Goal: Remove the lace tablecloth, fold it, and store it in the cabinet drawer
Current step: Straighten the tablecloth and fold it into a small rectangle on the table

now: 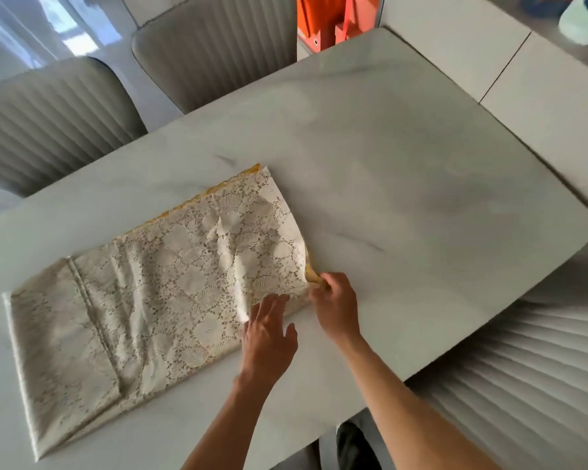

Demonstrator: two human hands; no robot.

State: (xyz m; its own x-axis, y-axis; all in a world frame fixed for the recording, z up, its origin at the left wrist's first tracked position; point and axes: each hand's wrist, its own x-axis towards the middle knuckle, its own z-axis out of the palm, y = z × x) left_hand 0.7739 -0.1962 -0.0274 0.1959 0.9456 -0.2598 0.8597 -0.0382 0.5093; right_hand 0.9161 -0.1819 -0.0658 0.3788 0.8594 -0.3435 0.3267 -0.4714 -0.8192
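The cream lace tablecloth (157, 286) lies folded into a long strip on the white marble table (404, 171), running from the near left toward the middle. Its yellow-edged hem shows along the far side and at the near right corner. My right hand (336, 307) pinches that near right corner between thumb and fingers. My left hand (269, 337) rests beside it with fingers spread, its fingertips on the cloth's near edge. No cabinet or drawer is in view.
Two grey ribbed chairs (214, 45) stand along the table's far left side, and a third (530, 385) stands at the near right. An orange object (333, 18) sits on the floor beyond the table. A white bag (584, 22) lies at the top right.
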